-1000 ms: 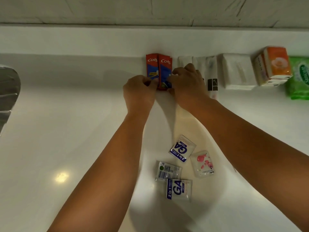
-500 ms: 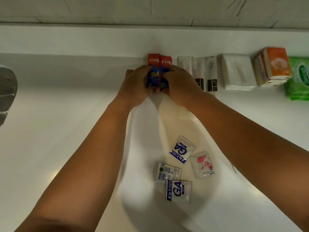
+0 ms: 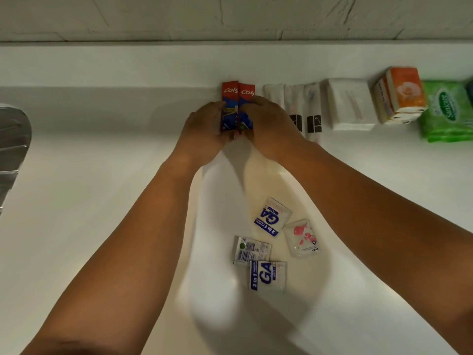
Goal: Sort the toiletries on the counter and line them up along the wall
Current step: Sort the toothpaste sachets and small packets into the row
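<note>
While left hand [image 3: 204, 129] and right hand [image 3: 271, 126] grip them with curled fingers, Colgate toothpaste boxes [image 3: 238, 94] (side by side, touching) sit between the palms, against the backsplash [image 3: 128, 65].

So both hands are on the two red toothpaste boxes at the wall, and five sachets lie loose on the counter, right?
Four sachets, not five, per the head view. Left hand and right hand are on the toothpaste boxes.

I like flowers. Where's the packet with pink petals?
Head view: the pink sachet lies on the counter, right of centre, just right of the upper GA sachet.
</note>
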Tool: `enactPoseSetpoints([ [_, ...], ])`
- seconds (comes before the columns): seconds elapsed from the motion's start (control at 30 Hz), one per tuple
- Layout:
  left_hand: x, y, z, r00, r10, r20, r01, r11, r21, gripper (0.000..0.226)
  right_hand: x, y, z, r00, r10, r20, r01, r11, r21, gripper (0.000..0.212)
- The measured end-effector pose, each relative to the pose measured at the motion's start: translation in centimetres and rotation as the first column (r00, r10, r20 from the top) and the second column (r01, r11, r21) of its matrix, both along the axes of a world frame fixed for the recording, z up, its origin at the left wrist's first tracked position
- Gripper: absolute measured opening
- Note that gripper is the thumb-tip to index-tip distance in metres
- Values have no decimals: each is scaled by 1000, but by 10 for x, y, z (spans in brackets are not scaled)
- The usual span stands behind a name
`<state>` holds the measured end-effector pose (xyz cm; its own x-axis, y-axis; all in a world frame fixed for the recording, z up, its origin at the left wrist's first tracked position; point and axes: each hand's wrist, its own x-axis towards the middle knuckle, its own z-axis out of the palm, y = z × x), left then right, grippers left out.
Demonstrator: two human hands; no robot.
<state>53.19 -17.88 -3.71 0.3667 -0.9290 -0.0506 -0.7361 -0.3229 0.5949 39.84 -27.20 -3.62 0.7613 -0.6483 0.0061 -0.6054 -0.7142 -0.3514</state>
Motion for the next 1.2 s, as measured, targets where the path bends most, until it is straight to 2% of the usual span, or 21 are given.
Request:
enactPoseSetpoints([
  [0.13, -19, 20, -1, 998, -40, 55, 43, 997, -60, 53, -20, 18, 12, 998, 27, 54, -27, 1000, -17, 40],
  [0.23, -40, 38, -1, 998, -62, 12, 63, 989, -136, 48, -44, 34, 16, 994, 63, 93, -64, 998, 7, 33],
  [0.33, -67, 64, 2, 999, -9, -33, 4, 984, -178, 41, -70, 52, 16, 993, 28, 111, -34, 998, 50, 32],
  [0.43, -91, 86, 2, 998, 20, -57, -27, 992, -119, 40, -94, 72, 15, 994, -32, 108, 19, 993, 119, 38],
  [0.53, -106, 103, -3, 998, 40, -38, -42, 999, -30, 41, -113, 87, 7, 999, -38, 10, 36, 988, 149, 41],
  [0.7, -128, 125, -13, 998, 58, -27, -55, 994, 98, 51, -132, 99, -1, 991, 62, -116, -49, 993, 110, 44],
  [0.83, -142, 129, -17, 995, 100, 11, -101, 987, 127, 66, -129, 98, 1, 971, 155, -182, -138, 985, 100, 49],
  [1.0, -147, 128, -19, 994, 93, 51, -98, 987, 128, 48, -125, 101, 2, 941, 215, -261, -199, 976, 87, 51],
  [1.1, -147, 125, -20, 994, 96, 59, -103, 986, 128, 45, -122, 102, -1, 951, 184, -249, -164, 982, 97, 47],
  [1.2, -145, 123, -21, 992, 123, -20, -121, 987, 102, 36, -120, 103, -1, 966, 139, -219, -116, 986, 117, 39],
])
